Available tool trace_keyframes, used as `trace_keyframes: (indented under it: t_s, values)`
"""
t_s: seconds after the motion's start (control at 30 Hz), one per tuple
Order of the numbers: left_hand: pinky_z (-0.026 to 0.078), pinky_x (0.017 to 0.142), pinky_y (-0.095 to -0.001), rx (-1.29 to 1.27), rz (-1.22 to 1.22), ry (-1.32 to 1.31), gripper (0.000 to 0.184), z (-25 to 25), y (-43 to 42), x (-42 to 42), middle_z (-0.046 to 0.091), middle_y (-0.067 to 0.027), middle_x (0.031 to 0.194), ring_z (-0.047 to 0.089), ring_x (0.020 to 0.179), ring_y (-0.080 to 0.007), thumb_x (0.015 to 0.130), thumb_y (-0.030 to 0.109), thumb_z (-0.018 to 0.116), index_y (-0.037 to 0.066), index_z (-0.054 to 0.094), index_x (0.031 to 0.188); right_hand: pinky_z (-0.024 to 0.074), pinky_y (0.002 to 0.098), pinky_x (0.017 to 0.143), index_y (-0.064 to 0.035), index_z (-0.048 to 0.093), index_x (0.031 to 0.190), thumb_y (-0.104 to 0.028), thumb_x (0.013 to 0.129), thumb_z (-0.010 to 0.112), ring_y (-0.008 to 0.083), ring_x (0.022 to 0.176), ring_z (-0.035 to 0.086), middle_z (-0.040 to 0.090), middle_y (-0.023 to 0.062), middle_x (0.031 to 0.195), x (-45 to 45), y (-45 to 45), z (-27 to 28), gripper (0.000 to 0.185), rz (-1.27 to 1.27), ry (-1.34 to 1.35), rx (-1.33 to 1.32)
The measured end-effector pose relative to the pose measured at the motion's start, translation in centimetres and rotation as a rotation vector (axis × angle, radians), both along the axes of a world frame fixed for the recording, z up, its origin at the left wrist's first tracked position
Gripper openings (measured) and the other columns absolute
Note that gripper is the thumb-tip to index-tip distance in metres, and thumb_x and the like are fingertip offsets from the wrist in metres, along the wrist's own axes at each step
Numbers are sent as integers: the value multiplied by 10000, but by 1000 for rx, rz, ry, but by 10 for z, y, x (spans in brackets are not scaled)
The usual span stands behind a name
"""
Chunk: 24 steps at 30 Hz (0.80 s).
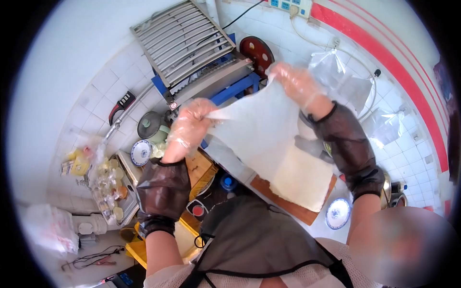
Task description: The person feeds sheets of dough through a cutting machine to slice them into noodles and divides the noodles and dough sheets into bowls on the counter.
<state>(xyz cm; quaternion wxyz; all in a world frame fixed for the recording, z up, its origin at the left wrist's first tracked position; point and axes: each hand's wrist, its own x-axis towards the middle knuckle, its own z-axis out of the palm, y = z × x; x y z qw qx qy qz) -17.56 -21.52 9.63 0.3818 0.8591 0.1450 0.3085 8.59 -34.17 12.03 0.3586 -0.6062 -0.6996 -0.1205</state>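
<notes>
My left hand point(188, 126), in a clear plastic glove, grips one upper corner of a thin white sheet point(261, 120). The opposite upper corner is pinched by my right hand point(297, 85), gloved as well and slightly blurred. Between them the sheet hangs stretched and sagging; I cannot tell whether it is cloth or dough. Its lower end meets a pale, flat dough-like slab point(305, 177) with ragged edges, lying on a brown wooden board point(278, 198). Dark sheer sleeve covers wrap both forearms.
Beyond my hands stands a blue-framed machine with a slatted metal rack point(182, 41) and a dark red wheel point(257, 54). A patterned plate point(338, 213) sits right of the board. At left are a bowl point(141, 152), a lidded pot point(152, 126) and a cluttered sink point(130, 204).
</notes>
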Motion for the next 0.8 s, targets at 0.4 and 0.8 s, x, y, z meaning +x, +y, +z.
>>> trace_keyframes:
  t_s: [0.4,0.8]
  values:
    - [470,631,-249,-36,270,-2,506,156,67,-17,655,-61,882,571,709,-118,730,245,727,-62,571,1101,451,428,727,-40,601,979,-339,849,547,340,823,590,615,196,886,14,80,147,330,6,-225,203]
    - [456,765,-285,144,563,166,740,199,220,19,631,-112,948,572,838,-176,676,403,740,-71,499,1192,448,419,715,-44,616,850,-334,822,559,351,831,583,618,181,865,52,280,181,297,-179,-284,42]
